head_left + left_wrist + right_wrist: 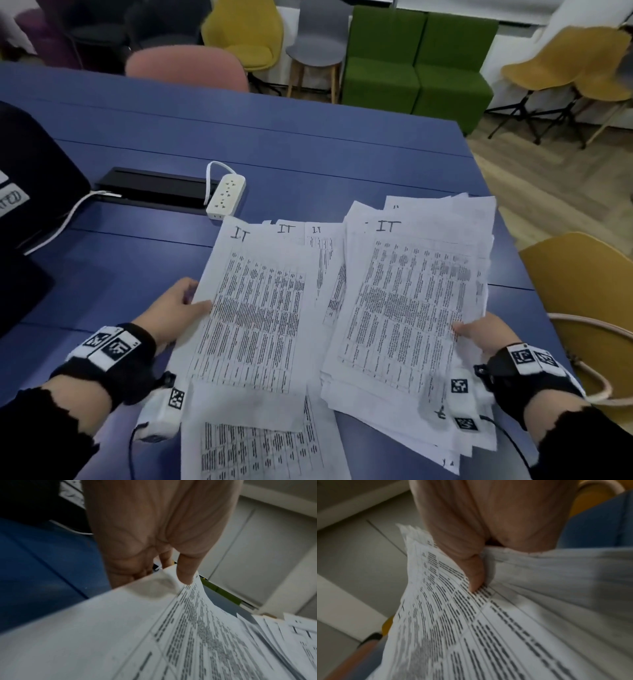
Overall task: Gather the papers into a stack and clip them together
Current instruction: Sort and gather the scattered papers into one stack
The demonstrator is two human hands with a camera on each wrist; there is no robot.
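**Two paper bundles, one per hand**

On the blue table [144, 144], at 6 o'clock: printed papers [308, 445] spread loose. Left hand [174, 310] pinching the left sheet [253, 308] at its 9 o'clock edge, thumb on top. Right hand [479, 332] gripping the thick right bundle [407, 291] at its 3 o'clock edge. At 11 o'clock, a white power strip [225, 196].

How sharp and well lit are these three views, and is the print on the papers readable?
Head view: evenly lit, edges bowed, print on the white printed papers smeared, handwritten IT legible. Left wrist view: dim, left hand soft. Right wrist view: dim, motion-blurred, right hand soft, print reduced to dashes.
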